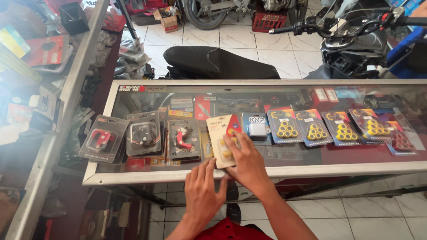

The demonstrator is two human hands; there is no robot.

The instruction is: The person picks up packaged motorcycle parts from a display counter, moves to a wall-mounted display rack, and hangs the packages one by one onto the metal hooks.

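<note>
Glass-topped display counter [133, 177], metal-framed, before me. On its top, left to right: three clear blister packs [143, 134] holding red and black parts; one cream and red card pack [221, 129] under my right hand [247, 162]; a small white box [257, 131]; a row of carded packs of yellow rollers [313, 129]. My left hand [201, 189] rests at the near edge.
</note>
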